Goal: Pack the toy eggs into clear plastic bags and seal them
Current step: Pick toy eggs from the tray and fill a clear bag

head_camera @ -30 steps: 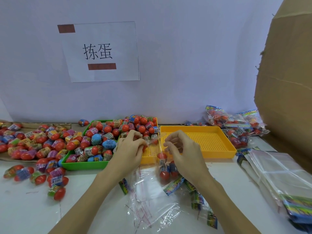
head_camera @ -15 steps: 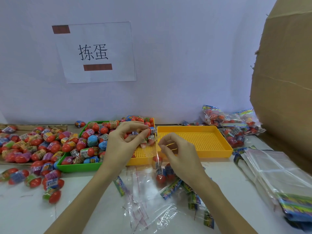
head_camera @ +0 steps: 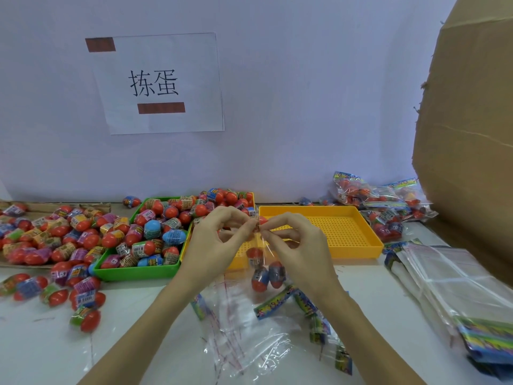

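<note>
Both your hands, left (head_camera: 219, 240) and right (head_camera: 298, 245), pinch the bag (head_camera: 262, 262) top between fingertips, eggs (head_camera: 266, 275) hanging below them, yellow tray (head_camera: 361, 240) just behind.

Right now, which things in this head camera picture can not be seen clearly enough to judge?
- Head view: whether the clear bag is sealed; the fingers of the left hand and right hand cover its top.
- Number of eggs inside: they overlap.
- Egg label print: too small.
- Green tray floor: eggs cover it.
- Stack of empty bags: cut by the right edge.
</note>
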`<state>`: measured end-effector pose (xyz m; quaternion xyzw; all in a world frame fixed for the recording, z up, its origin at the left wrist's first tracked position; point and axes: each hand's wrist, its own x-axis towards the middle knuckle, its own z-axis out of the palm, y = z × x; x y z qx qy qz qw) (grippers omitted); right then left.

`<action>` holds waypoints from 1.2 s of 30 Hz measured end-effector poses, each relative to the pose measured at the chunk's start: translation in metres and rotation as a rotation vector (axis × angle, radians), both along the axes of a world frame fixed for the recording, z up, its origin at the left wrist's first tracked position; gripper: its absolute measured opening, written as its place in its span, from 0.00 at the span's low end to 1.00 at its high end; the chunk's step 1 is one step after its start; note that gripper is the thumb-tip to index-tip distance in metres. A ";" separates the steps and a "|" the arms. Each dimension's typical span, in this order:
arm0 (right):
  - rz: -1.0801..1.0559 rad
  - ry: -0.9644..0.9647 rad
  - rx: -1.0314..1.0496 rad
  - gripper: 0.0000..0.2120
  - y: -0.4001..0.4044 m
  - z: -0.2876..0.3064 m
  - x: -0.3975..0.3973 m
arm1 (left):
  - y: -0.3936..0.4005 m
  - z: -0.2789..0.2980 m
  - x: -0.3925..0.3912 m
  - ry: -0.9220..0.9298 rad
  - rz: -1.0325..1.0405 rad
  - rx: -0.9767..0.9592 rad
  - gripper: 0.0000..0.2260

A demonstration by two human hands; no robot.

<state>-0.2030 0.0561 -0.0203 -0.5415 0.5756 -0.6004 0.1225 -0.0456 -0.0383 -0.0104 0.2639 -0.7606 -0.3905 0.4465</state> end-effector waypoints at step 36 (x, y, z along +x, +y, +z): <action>0.075 -0.228 0.092 0.03 -0.003 -0.003 -0.003 | 0.001 0.000 0.001 -0.138 -0.051 -0.123 0.17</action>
